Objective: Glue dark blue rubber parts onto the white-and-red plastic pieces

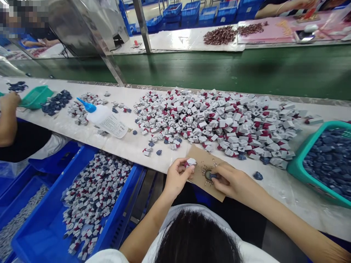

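Note:
My left hand (178,177) pinches a small white-and-crimson block (191,162) at its fingertips. My right hand (229,179) holds a small dark blue piece (213,175) against a round metal-rimmed disc (208,175). That disc lies on a brown cardboard sheet (203,179), which is scattered with gold flecks. Both hands rest over the sheet's edges. Beyond them spreads a large heap of white-and-crimson blocks (214,124), with loose dark blue pieces (241,157) along its near side.
A teal basket of dark blue pieces (326,164) stands at right, and a blue crate of blocks (82,208) sits lower left. Along the white bench (307,197) are a blue-tipped glue bottle (100,115) and a co-worker's hand (9,102). A green conveyor belt (246,69) runs behind.

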Motion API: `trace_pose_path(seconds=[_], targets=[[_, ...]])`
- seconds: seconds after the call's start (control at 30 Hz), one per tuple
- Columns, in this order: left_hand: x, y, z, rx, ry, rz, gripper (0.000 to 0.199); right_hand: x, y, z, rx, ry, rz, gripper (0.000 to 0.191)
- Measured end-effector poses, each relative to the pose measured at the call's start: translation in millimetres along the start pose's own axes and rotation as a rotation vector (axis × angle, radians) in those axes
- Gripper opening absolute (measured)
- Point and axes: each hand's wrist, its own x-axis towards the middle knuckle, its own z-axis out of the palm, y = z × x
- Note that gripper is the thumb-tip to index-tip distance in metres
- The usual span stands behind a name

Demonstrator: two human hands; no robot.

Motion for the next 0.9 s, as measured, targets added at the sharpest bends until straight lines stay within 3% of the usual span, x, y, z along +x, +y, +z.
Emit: trace_pose_path(seconds=[0.27,0.43,0.5,0.67,0.9], targets=[[-10,9,2.0,-0.121,-0.045,-0.021,0.04,8,-5,5,0.145,0.081,0.054,0.015],[-14,13,8.5,-0.136,-0.043,0.001,0.038,8,-8,-6,0.293,0.099,0.152,0.018],[-17,15,12.2,-0.146,-0.026,0.011,0.037,8,-16,-14,0.402,0.157,0.233,0.023],[-24,24,22.3,-0.175,-0.068,0.036,0.033,9,-45,-25,0.951,0.375,0.489,0.034],[-28,24,27.4,-0.139,-0.135,0.139,0.029,8,-58,-19,1.056,0.377,0.508,0.035]])
